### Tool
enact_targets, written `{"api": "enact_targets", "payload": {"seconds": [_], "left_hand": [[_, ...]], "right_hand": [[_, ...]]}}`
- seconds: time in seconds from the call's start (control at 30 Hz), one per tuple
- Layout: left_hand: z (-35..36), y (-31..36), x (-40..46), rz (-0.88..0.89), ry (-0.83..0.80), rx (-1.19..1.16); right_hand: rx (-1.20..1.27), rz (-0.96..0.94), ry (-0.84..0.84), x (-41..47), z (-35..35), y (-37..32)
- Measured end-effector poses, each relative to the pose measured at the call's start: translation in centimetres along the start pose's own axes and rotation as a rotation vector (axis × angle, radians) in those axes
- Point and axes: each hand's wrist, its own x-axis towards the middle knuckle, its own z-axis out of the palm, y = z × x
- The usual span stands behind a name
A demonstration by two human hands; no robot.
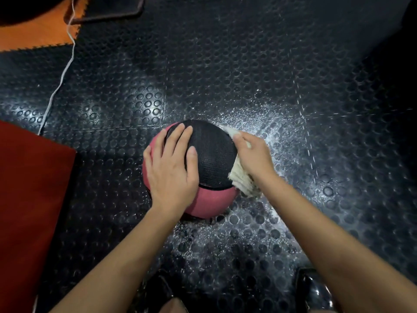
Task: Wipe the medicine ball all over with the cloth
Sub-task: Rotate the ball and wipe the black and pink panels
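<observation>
Wiping medicine ball (212,154), no legible writing

The pink-and-black medicine ball (212,159) sits mid-frame on the floor; a crumpled white cloth (242,179) presses its right side.

The right side of the medicine ball (212,154) is being covered by the cloth (242,179) and the right hand (252,154), and its left upper part is being covered by the left hand (171,168). Most of the cloth is being hidden under the right hand, so the grip cannot be told. The red mat (29,199) is being cut by the left edge. The white cable (61,80) is being cut at the top.
</observation>
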Motion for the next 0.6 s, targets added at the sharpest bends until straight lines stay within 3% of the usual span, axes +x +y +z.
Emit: {"api": "enact_targets", "payload": {"seconds": [0.03,0.1,0.23,0.43,0.5,0.6], "left_hand": [[0.0,0.1,-0.2,-0.008,0.01,-0.001],[0.2,0.2,0.1,-0.038,0.028,0.001],[0.1,-0.3,0.7,-0.08,0.008,0.005],[0.2,0.4,0.3,-0.119,-0.003,0.038],[0.3,0.7,0.8,-0.142,0.009,0.039],[0.1,0.6,0.8,-0.171,0.001,0.03]], "right_hand": [[0.081,0.059,-0.009,0.7,-0.2,-0.1],[0.015,0.036,0.053,0.0,0.2,-0.5],[-0.223,-0.263,0.146,-5.1,1.4,-1.2],[-0.027,0.028,0.142,0.1,1.2,-0.8],[-0.164,-0.132,0.193,-2.6,1.8,-1.5],[-0.331,-0.399,0.137,-6.8,2.1,-1.7]]}}
